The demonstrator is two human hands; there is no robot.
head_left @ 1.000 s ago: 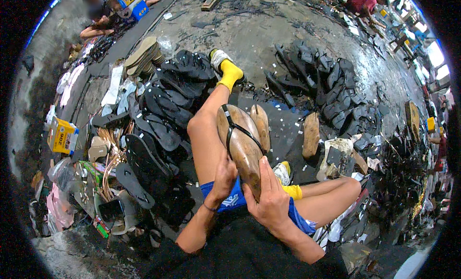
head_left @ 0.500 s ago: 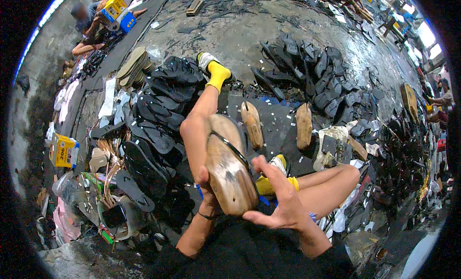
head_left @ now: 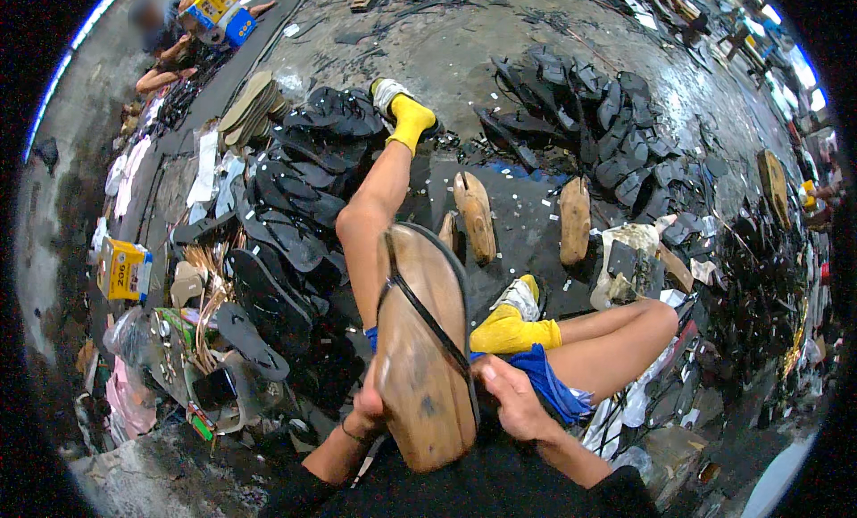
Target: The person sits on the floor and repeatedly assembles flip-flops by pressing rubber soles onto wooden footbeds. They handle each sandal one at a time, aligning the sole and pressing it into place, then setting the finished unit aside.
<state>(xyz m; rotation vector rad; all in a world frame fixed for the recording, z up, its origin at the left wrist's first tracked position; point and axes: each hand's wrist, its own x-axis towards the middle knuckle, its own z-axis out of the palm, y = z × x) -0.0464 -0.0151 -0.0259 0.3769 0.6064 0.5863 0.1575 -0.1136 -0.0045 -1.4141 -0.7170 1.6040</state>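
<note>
A wooden shoe last (head_left: 412, 375), shaped like a foot, stands tilted between my legs. A black flip-flop sole (head_left: 457, 286) shows around its far end and right edge, and a black strap (head_left: 420, 308) runs slantwise across its top. My left hand (head_left: 368, 400) grips the last from the left, its fingers mostly hidden behind the wood. At the right edge, near the strap's lower end, my right hand (head_left: 513, 400) is closed with the thumb on top. What its curled fingers hold is hidden.
Two more wooden lasts (head_left: 475, 216) (head_left: 574, 222) lie ahead on the dark mat. Black flip-flops pile up at the left (head_left: 303, 183) and far right (head_left: 580, 116). Tan soles (head_left: 250, 112) are stacked beyond. A yellow-and-blue box (head_left: 123, 270) stands left. Another person (head_left: 165, 58) sits far left.
The last has come nearer to me and tilted more upright. My right hand, spread beside it before, has closed at its right edge. My left hand has moved down and left with the last.
</note>
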